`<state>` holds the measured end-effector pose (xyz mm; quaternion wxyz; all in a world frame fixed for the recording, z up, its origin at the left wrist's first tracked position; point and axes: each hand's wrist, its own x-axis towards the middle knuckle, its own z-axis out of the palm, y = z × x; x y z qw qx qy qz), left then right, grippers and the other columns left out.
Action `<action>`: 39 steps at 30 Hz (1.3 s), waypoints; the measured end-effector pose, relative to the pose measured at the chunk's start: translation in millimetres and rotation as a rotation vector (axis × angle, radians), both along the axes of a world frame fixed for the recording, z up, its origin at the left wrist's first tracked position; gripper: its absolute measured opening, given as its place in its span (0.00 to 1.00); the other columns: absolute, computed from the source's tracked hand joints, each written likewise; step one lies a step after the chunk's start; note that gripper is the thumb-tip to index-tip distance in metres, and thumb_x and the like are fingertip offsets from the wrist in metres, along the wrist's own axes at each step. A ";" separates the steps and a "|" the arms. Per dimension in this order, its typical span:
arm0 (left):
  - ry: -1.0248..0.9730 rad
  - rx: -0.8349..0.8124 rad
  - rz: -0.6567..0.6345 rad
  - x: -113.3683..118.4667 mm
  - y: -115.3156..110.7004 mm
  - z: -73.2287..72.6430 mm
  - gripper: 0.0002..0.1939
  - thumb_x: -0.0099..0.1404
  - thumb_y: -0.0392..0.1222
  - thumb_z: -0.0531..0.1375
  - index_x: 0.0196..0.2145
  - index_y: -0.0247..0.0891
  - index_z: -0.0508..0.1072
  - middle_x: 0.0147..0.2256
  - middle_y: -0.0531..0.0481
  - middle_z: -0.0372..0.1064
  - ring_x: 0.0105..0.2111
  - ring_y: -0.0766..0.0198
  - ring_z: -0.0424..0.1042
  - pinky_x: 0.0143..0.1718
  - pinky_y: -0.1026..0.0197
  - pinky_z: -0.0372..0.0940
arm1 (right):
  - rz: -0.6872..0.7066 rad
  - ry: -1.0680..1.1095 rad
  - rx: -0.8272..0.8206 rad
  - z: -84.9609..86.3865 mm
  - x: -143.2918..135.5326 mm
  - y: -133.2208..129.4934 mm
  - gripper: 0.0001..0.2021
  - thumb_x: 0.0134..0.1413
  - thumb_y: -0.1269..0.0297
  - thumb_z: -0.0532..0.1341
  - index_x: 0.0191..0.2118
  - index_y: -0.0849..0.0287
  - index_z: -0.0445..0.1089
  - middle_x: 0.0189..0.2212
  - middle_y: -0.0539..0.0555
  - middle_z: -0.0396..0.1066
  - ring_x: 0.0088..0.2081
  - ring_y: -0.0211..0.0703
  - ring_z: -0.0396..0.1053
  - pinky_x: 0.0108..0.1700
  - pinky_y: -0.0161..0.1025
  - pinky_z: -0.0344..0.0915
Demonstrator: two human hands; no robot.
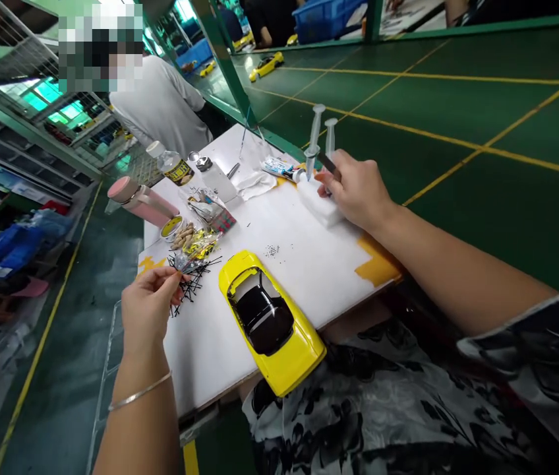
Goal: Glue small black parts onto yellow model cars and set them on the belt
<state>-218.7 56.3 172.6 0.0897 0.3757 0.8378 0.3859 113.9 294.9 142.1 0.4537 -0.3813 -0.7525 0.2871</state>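
My left hand [153, 293] is at the left of the white table, thumb and fingertips pinched together over a heap of thin black sticks [191, 288]. Whatever is between those fingertips is too small to make out. My right hand [358, 185] is closed around a dark, flat, narrow tool [327, 163], beside a white holder [322, 203]. Two clear syringes, the nearer syringe [315, 132] and the farther syringe [329, 137], stand upright at that holder. Between my hands, near the table's front edge, lies a yellow toy car body [292, 353] with a glossy black cabin.
Tiny black bits [272, 251] lie scattered beyond the car. Along the left side stand a pink flask [144, 203], a labelled bottle [173, 165], a white bottle [215, 178] and a tape roll [171, 226]. A tube [279, 166] lies behind the holder. A person in grey [158, 105] sits ahead.
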 end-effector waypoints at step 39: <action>0.941 -0.129 -0.843 144.3 -64.8 15.6 0.35 0.69 0.32 0.66 0.70 0.26 0.63 0.51 0.31 0.72 0.50 0.45 0.71 0.50 0.46 0.71 | 0.666 0.847 -1.028 25.1 53.5 -125.2 0.35 0.47 0.27 0.70 0.19 0.55 0.59 0.22 0.52 0.60 0.22 0.37 0.50 0.15 0.33 0.40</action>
